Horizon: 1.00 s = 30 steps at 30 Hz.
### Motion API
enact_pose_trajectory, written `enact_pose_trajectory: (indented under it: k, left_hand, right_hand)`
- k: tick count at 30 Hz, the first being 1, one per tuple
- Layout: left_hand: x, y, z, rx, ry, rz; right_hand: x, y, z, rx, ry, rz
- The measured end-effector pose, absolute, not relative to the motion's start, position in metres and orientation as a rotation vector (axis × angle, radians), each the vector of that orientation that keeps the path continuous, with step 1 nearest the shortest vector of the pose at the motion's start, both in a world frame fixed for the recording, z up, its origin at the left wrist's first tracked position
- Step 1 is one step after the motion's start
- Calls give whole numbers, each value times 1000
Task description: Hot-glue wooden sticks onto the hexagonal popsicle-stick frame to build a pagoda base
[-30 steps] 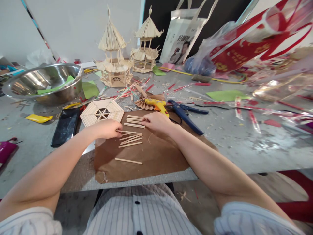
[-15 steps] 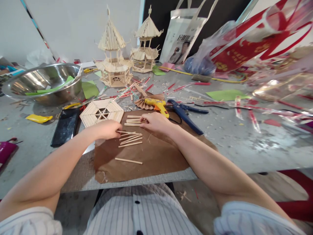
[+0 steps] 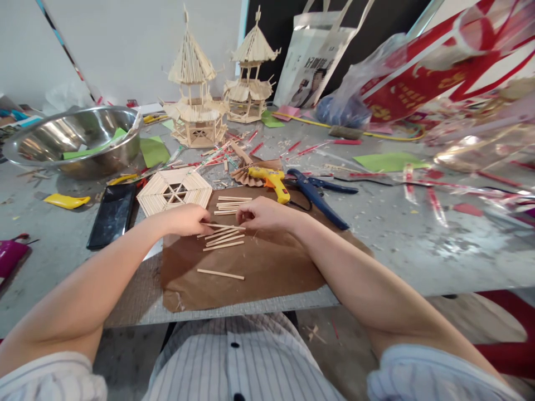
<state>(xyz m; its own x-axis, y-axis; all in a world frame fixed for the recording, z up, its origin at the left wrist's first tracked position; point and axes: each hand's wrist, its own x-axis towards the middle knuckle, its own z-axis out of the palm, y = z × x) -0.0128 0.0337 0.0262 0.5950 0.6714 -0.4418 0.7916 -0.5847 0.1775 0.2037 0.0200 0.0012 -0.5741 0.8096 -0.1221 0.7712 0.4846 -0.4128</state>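
Note:
My left hand (image 3: 186, 219) and my right hand (image 3: 263, 214) rest on a brown paper sheet (image 3: 267, 267), fingers curled. Between them they pinch the two ends of a thin wooden stick (image 3: 221, 226). Just below it lies a fan of several more sticks (image 3: 220, 239). Another small pile of sticks (image 3: 230, 204) sits behind my right hand. One single stick (image 3: 220, 274) lies alone nearer to me. A flat hexagonal stick panel (image 3: 173, 191) lies just beyond my left hand.
A yellow glue gun (image 3: 271, 181) and blue pliers (image 3: 315, 192) lie behind the paper. A black phone (image 3: 112, 215) is at the left, a steel bowl (image 3: 71, 139) farther back. Two stick pagodas (image 3: 196, 94) stand at the rear, plastic bags (image 3: 422, 72) at the right.
My right hand has drawn back from the far pile toward my left hand, and the two now meet on one stick over the fanned sticks.

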Motion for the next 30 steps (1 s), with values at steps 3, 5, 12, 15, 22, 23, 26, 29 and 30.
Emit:
enact_pose_trajectory:
  k: [3,5,12,15,22,23,26,29,30]
  left_hand:
    - [-14,34,26,2461,1172,-476]
    - [-14,35,26,2468,1165,-476]
    - [-17,37,28,2501,1162,-496]
    - [-18,37,31,2494,1163,-488]
    - [-21,38,37,2483,1194,-425]
    - [-22,38,37,2480,1203,-409]
    - [-24,40,38,2476,1235,-358]
    - [-24,40,39,2463,1303,-280]
    - [-24,40,39,2452,1328,-247]
  right_hand:
    - [202,18,1,-1419,-2652,639]
    - [201,18,0,-1419,-2679,595]
    - [200,16,-4,-1430,-2717,344]
    - [198,15,-5,-1429,-2722,318]
    - [204,16,0,-1434,-2580,448]
    - [206,16,2,-1429,-2551,476]
    - [207,15,8,-1414,-2540,589]
    - [203,10,15,-1431,-2620,724]
    - [202,8,18,-1443,-2650,745]
